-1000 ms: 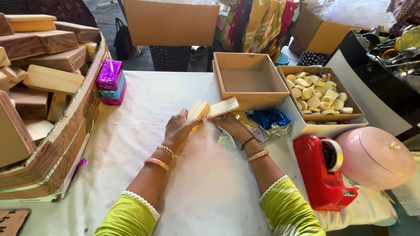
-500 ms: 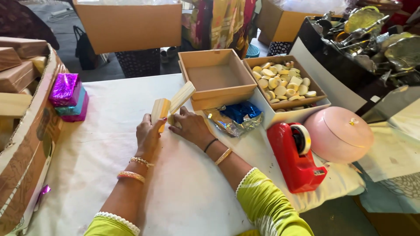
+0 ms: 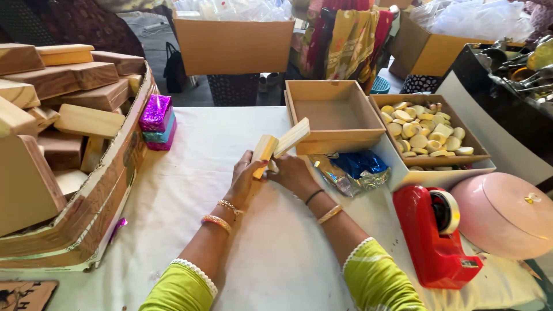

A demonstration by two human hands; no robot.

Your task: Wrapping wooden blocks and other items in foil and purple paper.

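Observation:
Over the white-covered table [image 3: 190,190], my left hand [image 3: 246,179] grips a pale wooden block [image 3: 264,151] held upright. My right hand [image 3: 295,174] holds a second, flatter pale wooden piece [image 3: 291,137] that tilts up to the right and meets the first block near its lower end. Both hands touch each other at the middle of the table. Bangles circle both wrists, and green sleeves cover my forearms near the bottom edge.
An empty brown cardboard box [image 3: 334,141] stands just beyond the hands. A second box [image 3: 478,155] holds several pale round pieces. Blue and silver foil wrappers [image 3: 351,171], a red tape dispenser [image 3: 435,236], a pink lid [image 3: 507,216], foil-wrapped blocks [image 3: 156,122], and a big carton of wooden blocks [image 3: 57,144] surround them.
Both hands have kept hold of the two wooden pieces. The view has swung between frames, so the table and boxes sit differently in the picture.

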